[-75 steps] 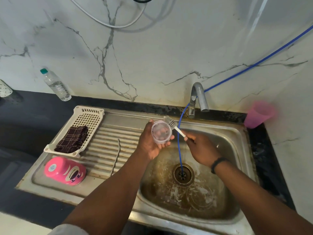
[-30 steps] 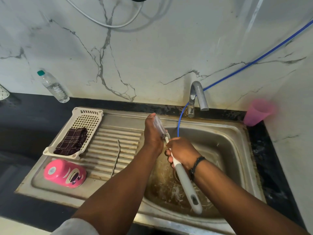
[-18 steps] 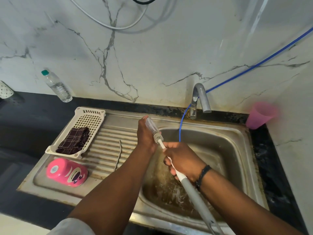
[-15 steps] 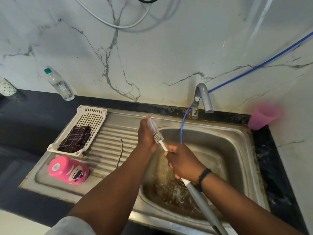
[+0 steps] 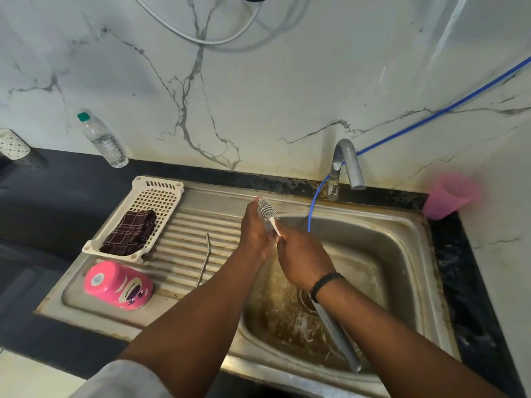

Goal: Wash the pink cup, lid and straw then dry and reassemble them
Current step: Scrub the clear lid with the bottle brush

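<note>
Left hand (image 5: 255,231) raised over sink (image 5: 402,225) edge, fingers curled round clear lid (image 5: 265,222), seen edge-on, mostly hidden. Right hand (image 5: 301,259) gripping bottle brush (image 5: 267,211); bristle head against lid, grey handle trailing down under wrist over basin. Pink cup (image 5: 117,285) on its side on drainboard, near front-left corner. Metal straw (image 5: 204,259) lying on ridges beside cup. Dark checked cloth (image 5: 129,232) in white basket (image 5: 161,196). Second pink tumbler (image 5: 448,199) on desk right of tap (image 5: 344,165).
</note>
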